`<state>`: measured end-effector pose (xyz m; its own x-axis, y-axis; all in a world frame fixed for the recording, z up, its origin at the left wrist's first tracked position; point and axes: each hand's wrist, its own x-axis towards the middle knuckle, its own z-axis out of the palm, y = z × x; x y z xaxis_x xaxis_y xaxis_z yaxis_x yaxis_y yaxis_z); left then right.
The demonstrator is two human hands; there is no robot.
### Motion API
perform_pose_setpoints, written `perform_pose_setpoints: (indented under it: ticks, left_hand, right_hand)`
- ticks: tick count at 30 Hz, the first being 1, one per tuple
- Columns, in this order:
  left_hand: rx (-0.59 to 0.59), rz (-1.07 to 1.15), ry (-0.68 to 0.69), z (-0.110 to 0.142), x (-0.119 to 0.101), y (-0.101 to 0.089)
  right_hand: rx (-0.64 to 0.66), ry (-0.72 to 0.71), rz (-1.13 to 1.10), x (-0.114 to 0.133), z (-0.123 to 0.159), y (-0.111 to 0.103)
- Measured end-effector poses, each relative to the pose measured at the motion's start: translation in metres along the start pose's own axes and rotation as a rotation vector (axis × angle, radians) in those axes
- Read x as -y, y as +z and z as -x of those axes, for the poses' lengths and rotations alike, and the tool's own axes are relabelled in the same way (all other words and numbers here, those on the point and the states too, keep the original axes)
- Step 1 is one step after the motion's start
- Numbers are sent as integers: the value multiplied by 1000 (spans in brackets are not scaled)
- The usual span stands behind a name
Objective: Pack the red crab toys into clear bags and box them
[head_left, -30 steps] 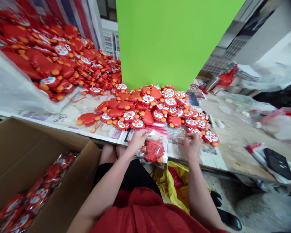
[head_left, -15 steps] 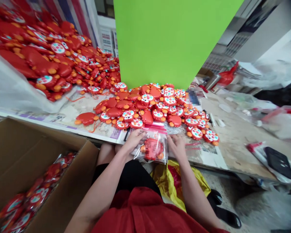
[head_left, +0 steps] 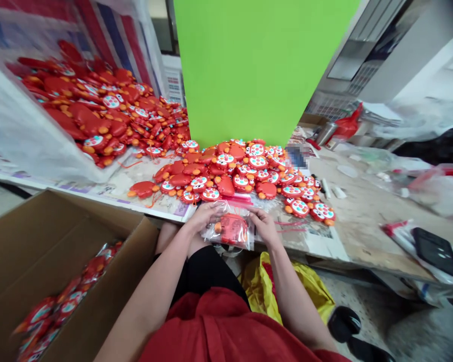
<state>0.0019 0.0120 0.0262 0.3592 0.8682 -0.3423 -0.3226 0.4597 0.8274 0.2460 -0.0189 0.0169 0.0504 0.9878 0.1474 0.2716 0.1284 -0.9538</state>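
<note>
Two hands on my screen: the left hand [head_left: 203, 217] and right hand [head_left: 263, 226] pinch a clear plastic bag [head_left: 212, 235] at both sides, a red toy crab [head_left: 232, 229] flat between them.

The light was bright and soft, with only weak shadows. My plastic bag [head_left: 210, 232] had a small glare, the picture edges were bent, and the toys [head_left: 62, 304] at near left looked blurred.

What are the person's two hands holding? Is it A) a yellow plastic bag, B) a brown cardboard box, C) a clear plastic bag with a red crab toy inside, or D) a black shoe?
C. The left hand and the right hand both grip the clear plastic bag, with the red crab toy inside it.
</note>
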Motion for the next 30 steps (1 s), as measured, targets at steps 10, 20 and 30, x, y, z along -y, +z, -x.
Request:
perform_pose_setpoints:
  ticks: [10,20,30]
  left_hand:
    - [-77,-121,123,-3,2,4]
    - [-82,-93,84,-1,1,6]
    - [-53,-33,44,6,-7,7]
  right_hand:
    - [-73,-61,-18,-11,-3,3]
    - [-119,-79,18,-7,-6,3]
    - [-101,-96,32,-12,-3,2]
